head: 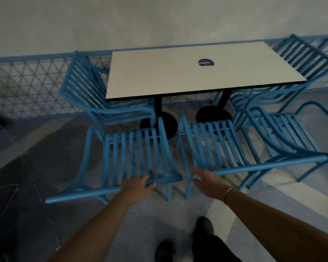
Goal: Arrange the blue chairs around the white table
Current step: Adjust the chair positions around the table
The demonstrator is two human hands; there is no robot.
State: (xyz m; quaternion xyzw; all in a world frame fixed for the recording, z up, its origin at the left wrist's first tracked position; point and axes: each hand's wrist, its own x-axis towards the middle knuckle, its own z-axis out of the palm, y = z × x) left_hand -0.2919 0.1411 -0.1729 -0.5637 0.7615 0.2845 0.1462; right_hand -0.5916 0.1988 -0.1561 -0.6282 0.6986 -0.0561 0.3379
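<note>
The white table [169, 76] stands on two black pedestals against a blue fence. One blue chair [83, 86] sits at its left end and another [303, 59] at its right end. Two more stand on the near side with their backs to me. My left hand [138, 186] grips the top rail of the near-left chair [133, 154], fingers curled over it. My right hand [206, 181] is stretched out with straight fingers at the left end of the near-right chair's [218, 146] top rail; it grips nothing.
A blue lattice fence [27, 87] runs behind the table below a grey wall. A round dark sticker [206, 62] lies on the tabletop. My dark shoes [203, 226] stand on the grey floor just behind the two near chairs. A narrow gap separates those chairs.
</note>
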